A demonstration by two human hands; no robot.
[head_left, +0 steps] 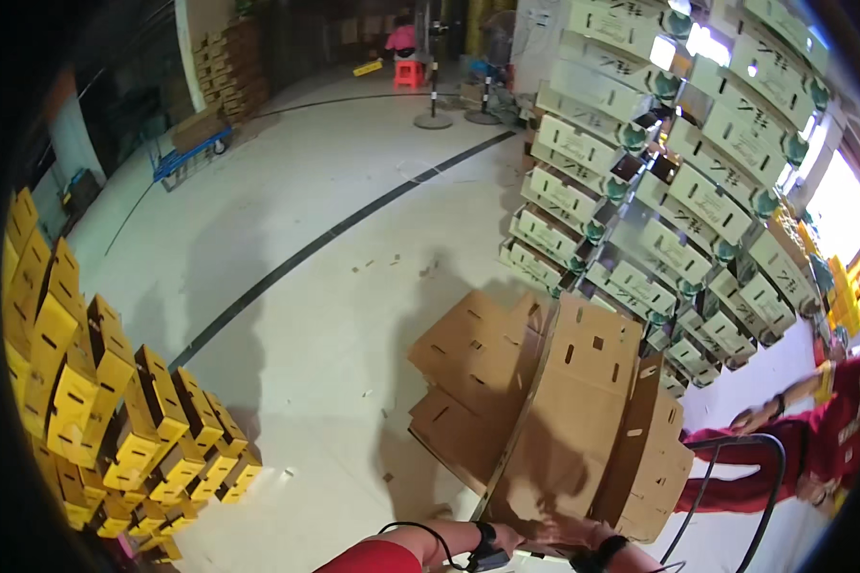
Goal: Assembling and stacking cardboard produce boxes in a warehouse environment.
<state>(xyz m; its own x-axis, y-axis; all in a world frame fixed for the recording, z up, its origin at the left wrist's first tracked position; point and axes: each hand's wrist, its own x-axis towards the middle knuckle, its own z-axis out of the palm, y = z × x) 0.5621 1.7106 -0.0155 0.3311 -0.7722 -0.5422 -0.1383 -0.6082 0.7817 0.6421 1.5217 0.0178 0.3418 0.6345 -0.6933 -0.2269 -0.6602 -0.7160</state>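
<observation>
A flat brown cardboard carton blank (573,401) with slots and side flaps lies in front of me, on top of other cardboard sheets. At its near edge is my left hand (508,538), with a dark band and cable at the wrist; its fingers are mostly hidden. My right hand (578,530), wearing a black wristband, lies over the same edge close beside it. Its fingers appear stretched out across the board. A shadow falls on the cardboard around both hands.
Yellow boxes (153,439) are stacked at left, pale green boxes (674,248) tower at right. A black tubular handle (774,477) stands beside a person in red (803,449). Farther off are a blue trolley (191,153), a red stool (408,74) and floor scraps.
</observation>
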